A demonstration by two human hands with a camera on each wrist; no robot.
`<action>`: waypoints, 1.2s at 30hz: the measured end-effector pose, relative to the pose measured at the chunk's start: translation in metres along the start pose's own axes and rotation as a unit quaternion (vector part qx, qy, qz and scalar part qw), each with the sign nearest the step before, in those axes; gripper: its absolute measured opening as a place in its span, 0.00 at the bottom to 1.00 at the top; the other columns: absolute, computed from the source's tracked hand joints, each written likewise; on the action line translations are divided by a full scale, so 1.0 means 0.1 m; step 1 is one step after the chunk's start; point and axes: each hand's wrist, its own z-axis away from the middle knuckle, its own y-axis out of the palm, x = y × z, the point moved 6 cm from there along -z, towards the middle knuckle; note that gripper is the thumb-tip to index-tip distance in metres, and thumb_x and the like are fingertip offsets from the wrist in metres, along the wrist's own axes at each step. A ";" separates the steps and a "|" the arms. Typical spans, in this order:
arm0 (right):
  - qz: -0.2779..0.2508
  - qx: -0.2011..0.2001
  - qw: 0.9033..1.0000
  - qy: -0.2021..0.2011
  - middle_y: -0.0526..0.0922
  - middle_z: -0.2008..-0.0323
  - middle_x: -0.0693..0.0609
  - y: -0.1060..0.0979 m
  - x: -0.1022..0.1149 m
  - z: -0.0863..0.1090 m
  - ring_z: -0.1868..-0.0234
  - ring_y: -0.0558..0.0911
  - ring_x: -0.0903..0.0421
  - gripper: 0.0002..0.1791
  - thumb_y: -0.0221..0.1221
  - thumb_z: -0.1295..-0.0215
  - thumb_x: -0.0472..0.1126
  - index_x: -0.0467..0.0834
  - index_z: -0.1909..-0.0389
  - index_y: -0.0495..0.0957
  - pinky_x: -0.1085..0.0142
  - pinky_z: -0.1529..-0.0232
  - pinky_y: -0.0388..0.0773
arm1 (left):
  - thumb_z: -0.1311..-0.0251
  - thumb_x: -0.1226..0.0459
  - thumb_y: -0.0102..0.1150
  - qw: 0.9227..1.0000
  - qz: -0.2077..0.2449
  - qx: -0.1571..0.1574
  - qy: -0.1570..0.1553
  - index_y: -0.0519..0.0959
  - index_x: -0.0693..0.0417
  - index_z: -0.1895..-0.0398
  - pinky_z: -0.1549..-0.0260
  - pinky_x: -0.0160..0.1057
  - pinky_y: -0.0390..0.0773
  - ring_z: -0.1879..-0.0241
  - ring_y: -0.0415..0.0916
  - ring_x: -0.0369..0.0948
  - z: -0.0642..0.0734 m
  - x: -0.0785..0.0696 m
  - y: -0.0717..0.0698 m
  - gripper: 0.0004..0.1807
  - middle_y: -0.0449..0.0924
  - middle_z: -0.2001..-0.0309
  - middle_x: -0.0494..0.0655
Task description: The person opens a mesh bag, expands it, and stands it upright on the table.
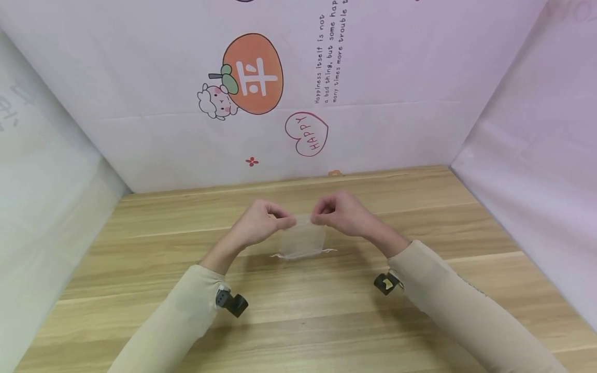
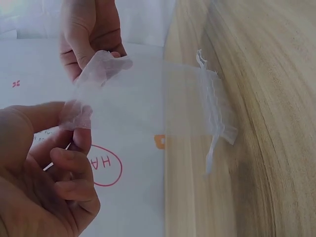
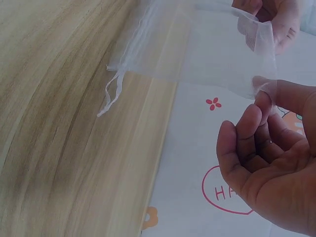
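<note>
A sheer white drawstring pouch (image 1: 303,241) hangs between the two hands, its drawstring end toward the wooden table. My left hand (image 1: 263,223) pinches one corner of its upper edge between thumb and forefinger. At the opposite corner, my right hand (image 1: 342,213) pinches the fabric in the same way. In the left wrist view the pouch (image 2: 143,94) is stretched out, see-through, with the gathered drawstring band (image 2: 212,103) low over the table. A looped cord (image 3: 112,94) sticks out at the side of that band in the right wrist view.
The wooden table (image 1: 298,311) runs back to a white printed wall sheet (image 1: 163,129) with a red heart (image 1: 306,134) and an orange fruit picture (image 1: 254,72). White sheets also stand at the left and right. A small black camera sits on each sleeve cuff.
</note>
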 end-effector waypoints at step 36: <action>-0.025 0.030 0.999 0.006 0.73 0.80 0.52 0.09 0.07 -0.04 0.79 0.72 0.58 0.07 0.63 0.41 0.27 0.39 0.69 0.74 0.70 0.78 0.71 | 0.43 0.64 0.72 0.998 -0.059 -0.016 0.017 0.85 0.53 0.74 0.73 0.38 0.75 0.71 0.75 0.40 -0.09 -0.08 0.08 0.05 0.82 0.72 0.43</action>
